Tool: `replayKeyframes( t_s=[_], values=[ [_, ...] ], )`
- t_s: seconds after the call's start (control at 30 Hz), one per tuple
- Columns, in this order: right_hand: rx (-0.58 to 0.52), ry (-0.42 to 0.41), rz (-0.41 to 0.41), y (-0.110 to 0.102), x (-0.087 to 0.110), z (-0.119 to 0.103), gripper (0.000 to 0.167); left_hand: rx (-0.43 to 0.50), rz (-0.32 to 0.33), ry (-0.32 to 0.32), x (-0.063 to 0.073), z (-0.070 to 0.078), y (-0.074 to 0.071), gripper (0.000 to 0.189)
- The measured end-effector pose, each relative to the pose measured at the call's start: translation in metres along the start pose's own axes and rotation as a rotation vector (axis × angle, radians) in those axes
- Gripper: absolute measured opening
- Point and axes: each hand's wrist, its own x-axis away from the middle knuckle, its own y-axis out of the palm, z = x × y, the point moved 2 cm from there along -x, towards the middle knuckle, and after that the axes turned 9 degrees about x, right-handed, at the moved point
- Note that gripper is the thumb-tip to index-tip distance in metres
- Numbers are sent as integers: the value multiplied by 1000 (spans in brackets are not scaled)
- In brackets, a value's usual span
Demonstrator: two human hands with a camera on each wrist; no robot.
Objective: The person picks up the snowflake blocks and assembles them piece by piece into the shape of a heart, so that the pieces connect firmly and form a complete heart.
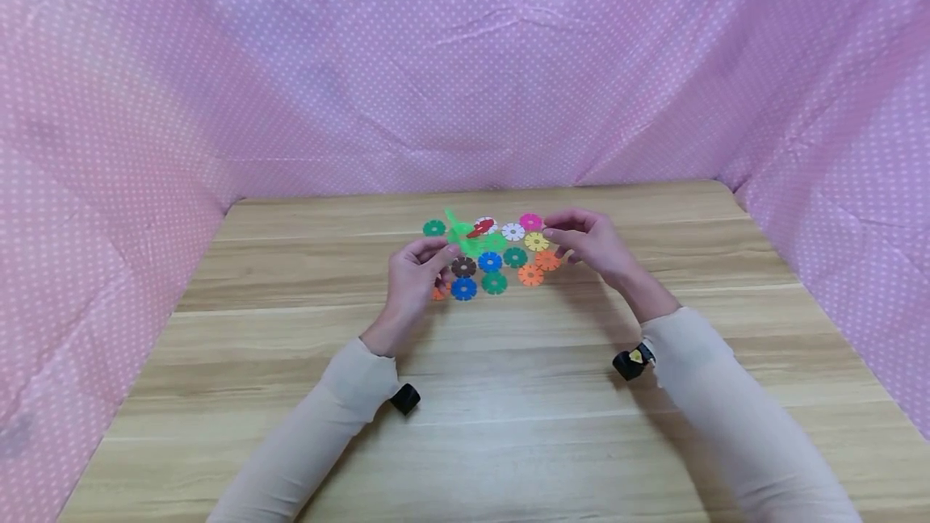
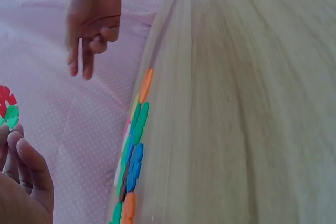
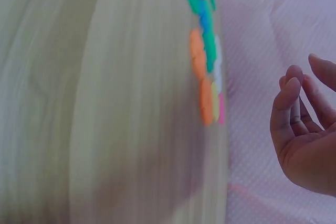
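Observation:
My left hand pinches a small assembly of slotted interlocking plastic discs between thumb and fingertips, raised over the table. It joins bright green discs with a red disc standing out to the right. In the left wrist view, the red disc sits above the green one at the fingertips. My right hand hovers near the pink disc and the yellow disc, fingers loosely bent and holding nothing. The right wrist view shows this hand with empty fingertips.
Several loose discs lie flat between the hands, among them a brown disc, a blue disc, a dark green disc and an orange disc. The wooden table ends at a pink dotted cloth behind.

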Motion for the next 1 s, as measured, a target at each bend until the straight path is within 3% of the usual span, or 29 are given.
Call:
replayKeyframes(
  t_s=[0.5,1.0],
  values=[
    [339,25,-58,6,-21,35,34,11,23,-35,1,-3,-7,19],
    [605,-39,-115,37,-40,21,32,24,15,-37,1,-6,0,16]
  ],
)
